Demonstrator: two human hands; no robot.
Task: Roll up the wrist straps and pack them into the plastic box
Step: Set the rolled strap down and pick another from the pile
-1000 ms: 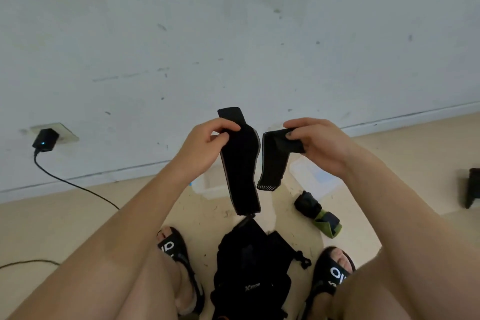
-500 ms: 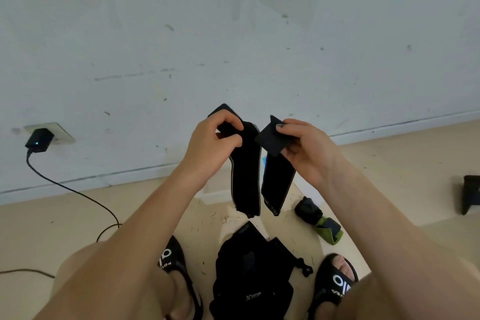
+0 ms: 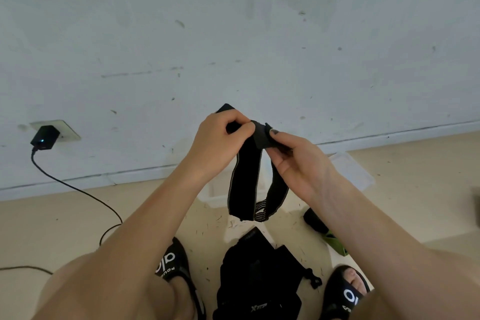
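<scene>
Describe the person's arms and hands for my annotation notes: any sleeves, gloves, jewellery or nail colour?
Both forearms are bare up to the frame edge: no sleeves, gloves, watch or bracelet show. No rings are visible on the left hand or right hand. One right-hand fingernail looks dark, perhaps polished; the other nails are hidden or too small to tell.

white lettering stands on the strap of the left sandal [image 3: 171,262], partly hidden by the forearm; only fragments resembling "dl" and "fou" can be made out. the right sandal [image 3: 348,296], on the other side of the black bag [image 3: 257,280], carries similar white lettering, of which a round "o" and part of a further character show. low on the bag itself is a small pale logo, too blurred to read with certainty.
</scene>
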